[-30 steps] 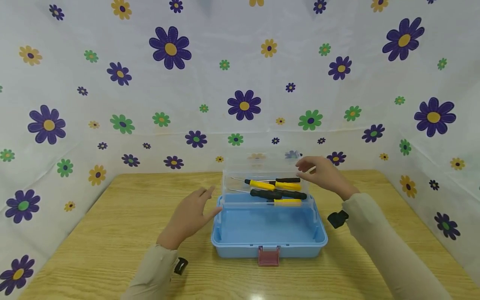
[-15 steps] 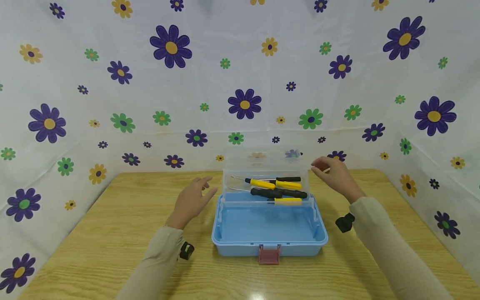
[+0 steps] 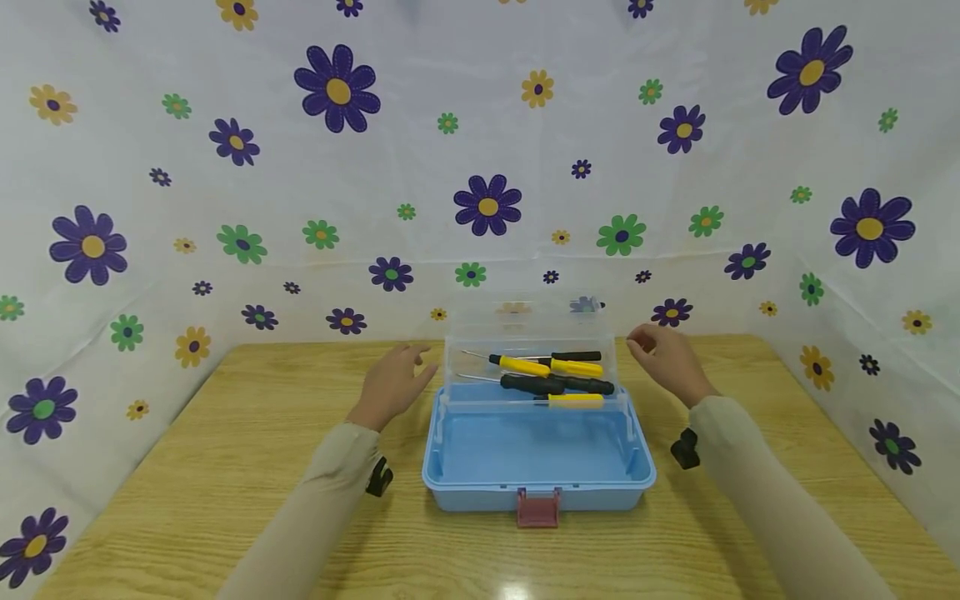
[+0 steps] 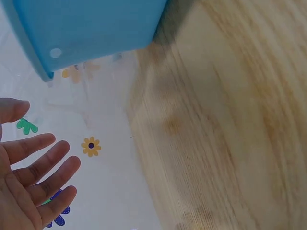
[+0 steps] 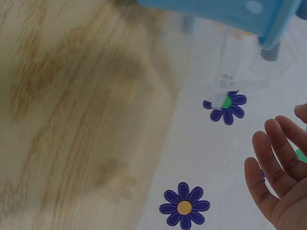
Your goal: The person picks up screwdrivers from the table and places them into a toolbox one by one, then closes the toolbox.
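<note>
A light blue toolbox stands on the table with its clear lid raised at the back. Over its rear half sits a clear tray holding several screwdrivers, among them a yellow-handled screwdriver and a black-handled screwdriver. My left hand hovers just left of the tray, fingers spread and relaxed in the left wrist view. On the other side my right hand hovers off the tray's right end. Its fingers are slightly bent, and neither hand holds anything.
A pink latch hangs down at the toolbox's front. The wooden table extends on both sides, and a flowered white cloth rises behind its back edge and along both sides.
My right hand has drawn away rightward from the tray and lid corner. My left hand has shifted forward along the toolbox's left side. Toolbox, tray and screwdrivers stay put.
</note>
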Tool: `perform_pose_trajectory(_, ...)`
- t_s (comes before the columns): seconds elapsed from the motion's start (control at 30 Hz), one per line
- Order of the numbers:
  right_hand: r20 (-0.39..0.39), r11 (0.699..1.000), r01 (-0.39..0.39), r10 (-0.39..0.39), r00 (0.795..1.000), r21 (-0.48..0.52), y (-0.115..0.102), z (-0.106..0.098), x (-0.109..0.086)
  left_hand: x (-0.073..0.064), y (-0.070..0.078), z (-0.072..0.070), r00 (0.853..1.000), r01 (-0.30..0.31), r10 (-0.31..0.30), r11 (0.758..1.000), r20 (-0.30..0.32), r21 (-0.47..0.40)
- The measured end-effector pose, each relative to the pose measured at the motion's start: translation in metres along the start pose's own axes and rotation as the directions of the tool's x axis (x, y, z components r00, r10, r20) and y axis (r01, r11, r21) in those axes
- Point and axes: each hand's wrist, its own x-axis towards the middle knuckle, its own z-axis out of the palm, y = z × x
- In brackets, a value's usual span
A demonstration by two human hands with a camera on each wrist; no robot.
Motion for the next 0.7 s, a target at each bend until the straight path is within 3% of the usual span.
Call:
perform_pose_trajectory(0.53, 0.077, 0.998, 0.025, -0.02, 0.997, -0.064, 0.004, 0.021, 0.017, 0.025, -0.007, 0.017, 0.996, 0.04, -0.045, 0.997, 0.071, 0.06)
perform_pose_trajectory(0.7, 0.09, 0.997, -0.001, 0.007, 0.996, -0.072, 0.004, 0.026, 0.023, 0.03, -0.008, 0.02, 0.994, 0.057, -0.063, 0.996, 0.094, 0.072)
